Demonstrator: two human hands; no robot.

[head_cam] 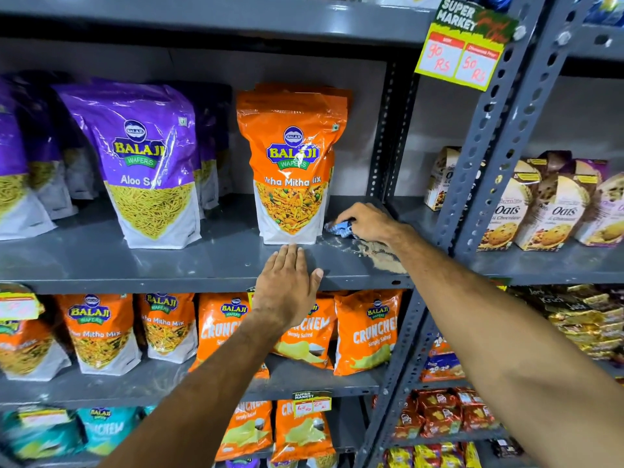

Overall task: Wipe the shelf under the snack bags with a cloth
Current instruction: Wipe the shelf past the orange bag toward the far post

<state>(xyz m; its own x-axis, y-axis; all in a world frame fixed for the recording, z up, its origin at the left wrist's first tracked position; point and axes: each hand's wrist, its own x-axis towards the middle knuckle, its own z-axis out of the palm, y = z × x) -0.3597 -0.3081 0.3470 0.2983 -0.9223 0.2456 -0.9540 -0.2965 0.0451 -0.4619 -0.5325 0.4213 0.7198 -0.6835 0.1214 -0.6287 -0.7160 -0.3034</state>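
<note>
Perhaps one cloth, two hands.

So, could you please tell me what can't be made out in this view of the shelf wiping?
- Blue cloth: mostly hidden in the right hand; its full size is unclear.
- Shelf under the orange bag: covered by the bag; its cleanliness is unknown.
- Brown dust patch: partly hidden by the right forearm.
- Purple bags at the left edge: cut off by the frame and blurred.

Bright, even light; glossy glare on bags, edges warped.
</note>
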